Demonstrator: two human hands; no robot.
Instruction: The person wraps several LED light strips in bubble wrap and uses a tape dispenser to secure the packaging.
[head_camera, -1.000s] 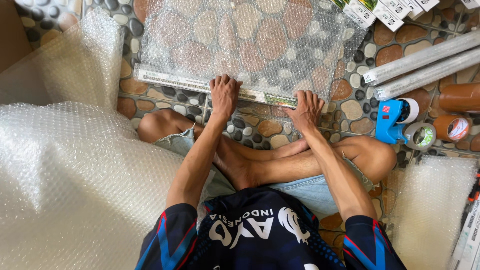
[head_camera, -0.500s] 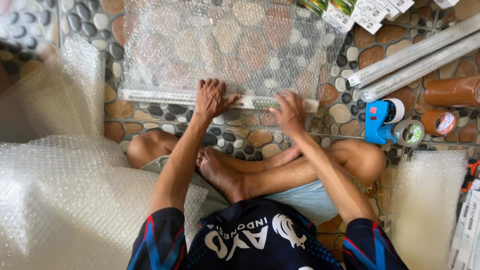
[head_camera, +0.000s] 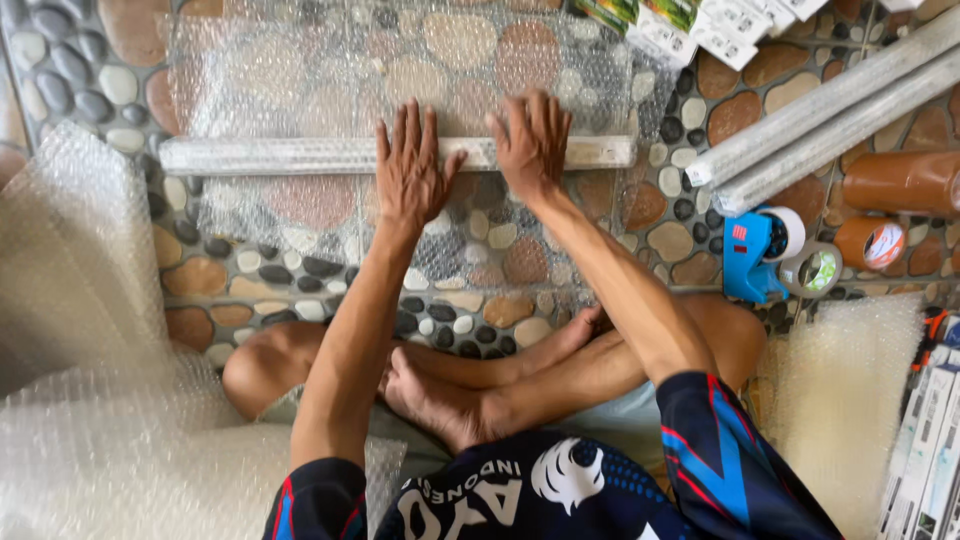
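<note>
- Head view, looking straight down: a long thin wrapped bar (head_camera: 300, 156) lies across a sheet of bubble wrap (head_camera: 300, 80) spread on the pebble-patterned floor (head_camera: 480, 290); its long axis runs left to right, square to the person's forearms
- The left hand (head_camera: 412, 172) lies flat, fingers spread and pointing away from the body, palm pressing down on the bar near its middle; it closes round nothing
- The right hand (head_camera: 533, 140) lies just beside it, also flat and open, fingers over the far edge of the bar; no grip, only pressure from above
- Both hands sit right of the bar's centre, so the longer free stretch runs out to the person's left, nearer the left hand; the short end (head_camera: 610, 152) lies just beyond the right hand
- The bar lies straight ahead of the crossed legs (head_camera: 480, 375), with bare sheet both nearer and farther than it
- To the right, well apart: two more wrapped bars (head_camera: 830, 120) lying aslant, a blue tape dispenser (head_camera: 755, 255), rolls of brown tape (head_camera: 900, 180)
- To the left, a heaped mass of bubble wrap (head_camera: 90, 400) touches the knee
</note>
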